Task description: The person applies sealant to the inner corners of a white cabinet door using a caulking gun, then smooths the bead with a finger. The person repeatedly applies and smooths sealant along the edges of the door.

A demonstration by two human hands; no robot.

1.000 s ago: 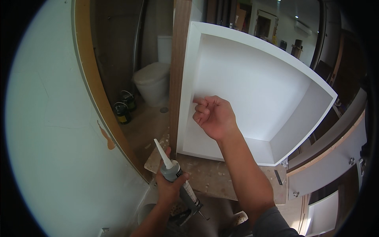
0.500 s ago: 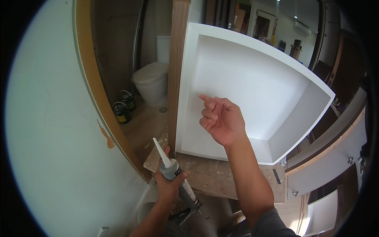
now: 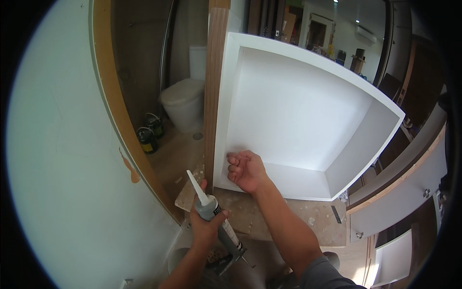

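Gripping a grey caulk gun [image 3: 211, 212], right hand [image 3: 246, 171] touches smooth white box [image 3: 308, 111].

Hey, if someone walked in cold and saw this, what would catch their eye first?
The big white open box fills the middle and right, standing on a dusty board, with the right hand curled at its lower left corner. Below, the left hand grips a caulk gun, its white nozzle pointing up. Through the doorway at upper left sits a white toilet with two dark cans on the floor beside it.

Head view looks down, close over white cabinet box [image 3: 308, 120].
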